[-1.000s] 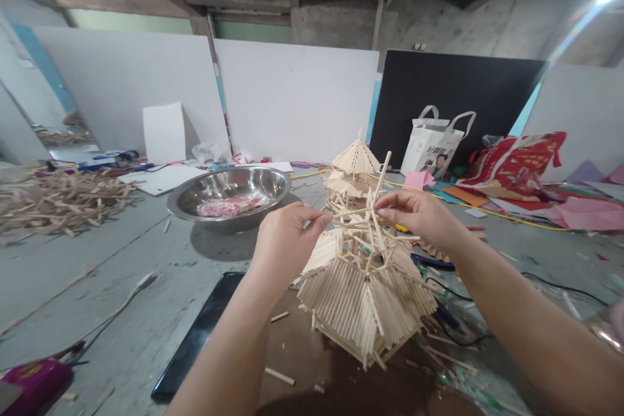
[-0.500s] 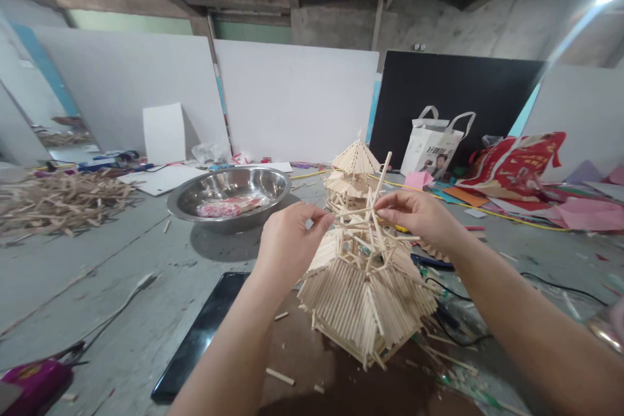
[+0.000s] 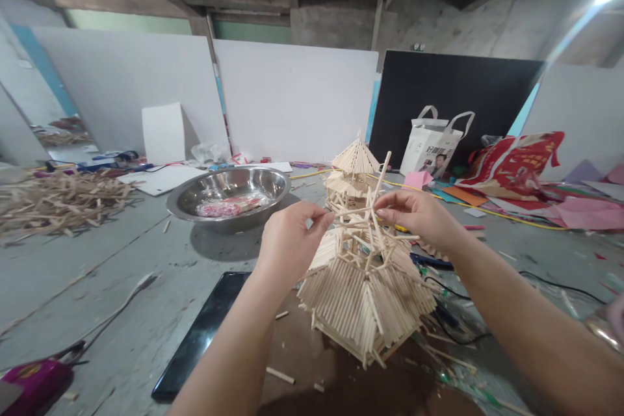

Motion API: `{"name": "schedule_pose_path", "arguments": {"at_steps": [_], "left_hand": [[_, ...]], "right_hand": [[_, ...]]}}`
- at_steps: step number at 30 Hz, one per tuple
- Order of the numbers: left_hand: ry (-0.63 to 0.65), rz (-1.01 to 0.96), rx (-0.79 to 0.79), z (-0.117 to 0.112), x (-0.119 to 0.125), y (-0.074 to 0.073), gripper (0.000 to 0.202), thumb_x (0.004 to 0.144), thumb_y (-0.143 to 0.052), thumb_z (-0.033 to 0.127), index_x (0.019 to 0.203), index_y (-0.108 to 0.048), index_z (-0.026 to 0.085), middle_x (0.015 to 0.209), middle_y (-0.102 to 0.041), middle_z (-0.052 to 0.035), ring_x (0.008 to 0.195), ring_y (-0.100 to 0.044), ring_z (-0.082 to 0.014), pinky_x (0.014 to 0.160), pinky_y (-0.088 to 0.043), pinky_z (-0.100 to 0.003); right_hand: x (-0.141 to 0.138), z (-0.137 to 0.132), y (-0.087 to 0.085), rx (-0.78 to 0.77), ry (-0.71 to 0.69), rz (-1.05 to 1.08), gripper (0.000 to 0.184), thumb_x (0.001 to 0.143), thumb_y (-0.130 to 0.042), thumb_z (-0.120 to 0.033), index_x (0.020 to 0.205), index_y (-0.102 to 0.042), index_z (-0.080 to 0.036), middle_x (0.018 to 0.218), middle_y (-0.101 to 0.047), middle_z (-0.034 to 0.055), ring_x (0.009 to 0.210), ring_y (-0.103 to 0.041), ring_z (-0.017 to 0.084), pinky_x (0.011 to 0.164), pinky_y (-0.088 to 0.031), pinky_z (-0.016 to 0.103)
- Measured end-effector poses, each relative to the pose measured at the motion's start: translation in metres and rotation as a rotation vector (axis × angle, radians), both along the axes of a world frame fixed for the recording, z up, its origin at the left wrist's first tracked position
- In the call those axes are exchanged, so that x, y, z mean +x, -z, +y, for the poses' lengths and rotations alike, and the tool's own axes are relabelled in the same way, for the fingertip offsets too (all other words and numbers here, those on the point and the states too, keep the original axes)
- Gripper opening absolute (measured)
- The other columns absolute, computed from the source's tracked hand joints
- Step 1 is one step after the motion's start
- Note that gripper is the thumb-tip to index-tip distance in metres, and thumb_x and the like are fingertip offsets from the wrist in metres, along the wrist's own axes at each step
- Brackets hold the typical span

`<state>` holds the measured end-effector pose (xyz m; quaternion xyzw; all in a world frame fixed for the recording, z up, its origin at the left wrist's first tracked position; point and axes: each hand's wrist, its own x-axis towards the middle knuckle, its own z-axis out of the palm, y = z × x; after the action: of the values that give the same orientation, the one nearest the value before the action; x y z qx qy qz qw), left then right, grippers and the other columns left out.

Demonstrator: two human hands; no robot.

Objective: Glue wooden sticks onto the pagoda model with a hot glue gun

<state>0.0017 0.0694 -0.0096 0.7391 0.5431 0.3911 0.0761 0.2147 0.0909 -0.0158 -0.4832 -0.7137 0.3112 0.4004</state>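
Note:
A small pavilion model [image 3: 361, 299] built of thin wooden sticks stands in front of me on a brown board [image 3: 302, 364]. Above its sloping roof, my left hand [image 3: 297, 234] pinches the left end of a wooden stick [image 3: 351, 212] lying nearly level. My right hand [image 3: 414, 213] has its fingertips closed at the top of the frame, by the crossing of several sticks and one long slanted stick [image 3: 383, 175]. Exactly which stick those fingers grip is hard to tell. Behind stands a finished-looking stick pagoda [image 3: 355, 166] with a pointed roof.
A steel basin [image 3: 229, 192] holding plastic-wrapped packets stands left of centre. A dark flat tablet-like object [image 3: 205, 338] lies beside the board. Loose sticks [image 3: 63, 201] are heaped at left, near a purple glue-gun-like tool [image 3: 36, 387]. A white bag [image 3: 431, 146] and red bag [image 3: 517, 166] sit at right.

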Motion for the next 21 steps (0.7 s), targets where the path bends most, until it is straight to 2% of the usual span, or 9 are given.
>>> {"name": "schedule_pose_path", "arguments": {"at_steps": [21], "left_hand": [[-0.002, 0.036, -0.002, 0.0003, 0.0001, -0.0004, 0.023, 0.072, -0.048, 0.033, 0.066, -0.065, 0.019, 0.054, -0.057, 0.0004, 0.054, -0.047, -0.0109, 0.054, -0.032, -0.025]], "right_hand": [[0.0004, 0.0019, 0.0018, 0.012, 0.004, -0.007, 0.019, 0.067, -0.059, -0.034, 0.077, -0.059, -0.018, 0.073, -0.062, 0.0022, 0.068, -0.057, 0.014, 0.064, -0.043, 0.028]]}}
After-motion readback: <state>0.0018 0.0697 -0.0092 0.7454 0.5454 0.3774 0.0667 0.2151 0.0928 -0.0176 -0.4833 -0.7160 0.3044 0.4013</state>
